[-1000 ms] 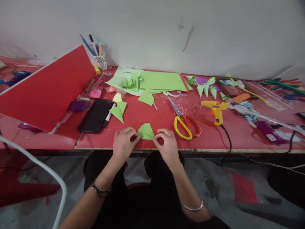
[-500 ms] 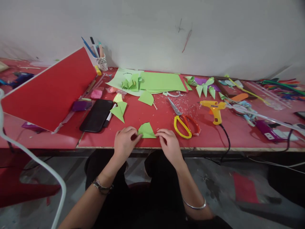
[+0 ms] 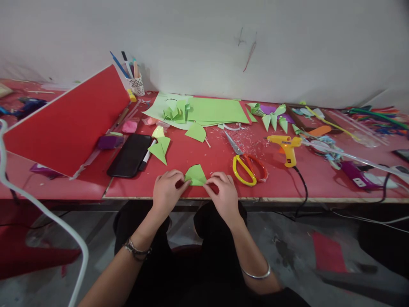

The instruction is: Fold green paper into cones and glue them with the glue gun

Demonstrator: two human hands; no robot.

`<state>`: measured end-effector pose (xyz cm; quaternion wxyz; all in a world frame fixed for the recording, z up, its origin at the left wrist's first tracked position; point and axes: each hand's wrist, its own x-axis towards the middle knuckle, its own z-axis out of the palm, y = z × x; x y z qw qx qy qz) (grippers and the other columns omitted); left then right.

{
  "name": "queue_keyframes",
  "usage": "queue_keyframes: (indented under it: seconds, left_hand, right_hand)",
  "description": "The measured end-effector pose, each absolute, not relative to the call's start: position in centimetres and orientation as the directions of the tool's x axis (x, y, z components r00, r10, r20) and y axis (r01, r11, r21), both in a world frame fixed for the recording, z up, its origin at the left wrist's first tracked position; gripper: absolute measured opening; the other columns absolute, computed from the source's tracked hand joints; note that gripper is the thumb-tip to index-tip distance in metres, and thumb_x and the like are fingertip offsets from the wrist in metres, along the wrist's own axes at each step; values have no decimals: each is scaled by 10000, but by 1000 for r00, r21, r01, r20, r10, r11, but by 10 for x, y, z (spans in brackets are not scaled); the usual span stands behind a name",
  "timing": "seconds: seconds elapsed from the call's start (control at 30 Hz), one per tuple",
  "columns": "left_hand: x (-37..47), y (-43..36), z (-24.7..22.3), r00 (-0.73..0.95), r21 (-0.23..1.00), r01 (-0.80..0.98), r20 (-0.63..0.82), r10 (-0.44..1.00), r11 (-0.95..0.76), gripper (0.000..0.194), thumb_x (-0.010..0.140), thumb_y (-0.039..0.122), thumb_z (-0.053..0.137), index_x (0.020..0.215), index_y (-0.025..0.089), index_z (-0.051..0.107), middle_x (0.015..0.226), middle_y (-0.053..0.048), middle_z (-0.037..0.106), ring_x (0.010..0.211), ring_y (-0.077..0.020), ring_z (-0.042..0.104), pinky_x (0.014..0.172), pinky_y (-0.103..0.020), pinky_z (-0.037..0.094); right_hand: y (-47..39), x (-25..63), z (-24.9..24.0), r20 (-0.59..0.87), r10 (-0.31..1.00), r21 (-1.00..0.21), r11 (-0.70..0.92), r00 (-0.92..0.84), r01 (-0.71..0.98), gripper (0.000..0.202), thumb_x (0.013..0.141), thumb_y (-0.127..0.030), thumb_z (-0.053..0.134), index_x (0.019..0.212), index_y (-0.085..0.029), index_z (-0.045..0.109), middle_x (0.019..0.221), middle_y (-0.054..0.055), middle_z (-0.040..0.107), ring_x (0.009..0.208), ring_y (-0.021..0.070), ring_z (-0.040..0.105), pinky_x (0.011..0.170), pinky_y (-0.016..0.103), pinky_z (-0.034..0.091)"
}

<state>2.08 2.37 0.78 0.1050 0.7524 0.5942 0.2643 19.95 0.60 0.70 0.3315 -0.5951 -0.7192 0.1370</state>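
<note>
I've got left hand point(image 3: 166, 192) and right hand point(image 3: 224, 195) pinching green paper point(image 3: 195, 175) corners; scissors point(image 3: 241, 154) ahead-right of them, phone point(image 3: 129, 156) ahead-left.

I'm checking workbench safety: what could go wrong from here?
The scissors lie near the right hand, which might bump them. The cord of the glue gun hangs over the table's front edge; a snag could drag the gun. The green paper, between that hand and the left hand, could crease.
</note>
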Motion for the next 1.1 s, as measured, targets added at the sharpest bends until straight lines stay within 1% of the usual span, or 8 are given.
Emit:
queue_keyframes:
  seconds: [0.23, 0.4, 0.6, 0.83, 0.9, 0.97, 1.03, 1.1]
  left_hand:
    - [20, 25, 8, 164, 517, 807, 268, 949, -285, 204, 770, 294, 583, 620, 179, 506, 731, 7, 589, 689, -129, 525, 625, -242, 349]
    - [20, 25, 8, 159, 523, 807, 257, 953, -276, 204, 768, 295, 585, 624, 178, 502, 739, 7, 590, 684, -126, 523, 619, -239, 353]
    - [20, 26, 9, 162, 543, 793, 250, 955, -277, 214, 768, 287, 584, 614, 174, 488, 735, 8, 578, 680, -119, 514, 621, -233, 358]
    - [16, 27, 5, 170, 600, 749, 234, 957, -279, 230, 774, 292, 562, 599, 168, 482, 711, -2, 539, 592, -102, 470, 559, -230, 357]
    - [16, 28, 4, 169, 608, 743, 232, 958, -279, 234, 770, 293, 568, 594, 167, 480, 712, -4, 539, 594, -104, 472, 559, -231, 362]
    - [16, 29, 4, 171, 610, 741, 232, 958, -280, 241, 764, 290, 579, 587, 165, 475, 713, -4, 541, 600, -105, 478, 562, -231, 365]
    - [16, 29, 4, 174, 603, 746, 232, 957, -282, 250, 765, 285, 584, 581, 164, 465, 712, -4, 539, 601, -105, 480, 563, -230, 364]
    - [17, 29, 5, 175, 582, 763, 234, 956, -282, 260, 774, 293, 577, 581, 163, 460, 704, -2, 528, 589, -104, 473, 558, -232, 357]
  right_hand:
    - [7, 197, 7, 318, 948, -572, 221, -35, 790, 155, 799, -321, 536, 713, -214, 607, 890, 45, 584, 826, 198, 495, 733, 325, 405]
    - [8, 198, 6, 310, 950, -594, 232, -47, 770, 173, 813, -327, 519, 711, -214, 602, 899, 45, 584, 840, 196, 502, 729, 321, 406]
    - [9, 199, 6, 286, 957, -603, 226, -57, 765, 110, 787, -275, 559, 706, -208, 592, 907, 38, 581, 839, 199, 488, 743, 324, 405]
    - [10, 198, 7, 284, 957, -575, 220, -60, 788, 78, 755, -221, 557, 681, -204, 574, 909, 38, 575, 824, 195, 476, 729, 318, 401]
    - [10, 196, 7, 295, 955, -551, 206, -42, 808, 97, 763, -235, 548, 672, -207, 567, 913, 40, 573, 818, 200, 472, 717, 324, 395]
    - [10, 193, 7, 305, 952, -535, 196, -29, 822, 146, 778, -284, 546, 653, -208, 559, 913, 45, 570, 816, 205, 471, 712, 332, 389]
    - [10, 192, 8, 305, 952, -529, 190, -23, 827, 192, 778, -331, 559, 633, -206, 549, 913, 48, 569, 826, 209, 473, 715, 337, 385]
    - [11, 191, 8, 293, 956, -530, 180, -20, 829, 201, 767, -339, 578, 622, -205, 544, 915, 48, 568, 836, 212, 474, 717, 339, 384]
